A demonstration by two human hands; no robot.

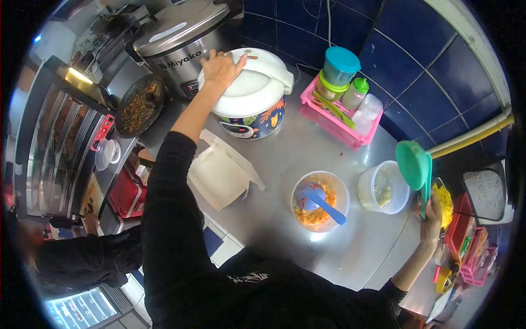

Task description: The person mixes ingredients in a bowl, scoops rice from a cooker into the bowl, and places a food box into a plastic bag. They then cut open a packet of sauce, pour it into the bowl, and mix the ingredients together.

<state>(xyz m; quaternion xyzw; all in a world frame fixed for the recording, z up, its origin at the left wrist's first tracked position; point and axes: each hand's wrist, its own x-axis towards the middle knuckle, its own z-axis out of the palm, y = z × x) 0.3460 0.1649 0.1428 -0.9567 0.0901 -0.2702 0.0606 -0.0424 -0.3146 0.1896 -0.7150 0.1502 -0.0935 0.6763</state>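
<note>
My left hand rests on the white lid of a small rice cooker with a colourful patterned body, its fingers spread over the lid's left side. In my right hand is the handle of a green rice scoop, held upright with its round bowl at the top. Just left of the scoop stands a clear plastic tub with some pale food inside. A second tub holds orange-red chopped food and a blue scoop. An open cardboard box lies below the cooker.
A large steel Miyako cooker and a dark pan of browned food stand at the left. A pink basket of containers sits by the tiled wall. Another person in dark sleeves is at lower left, near a glass display case.
</note>
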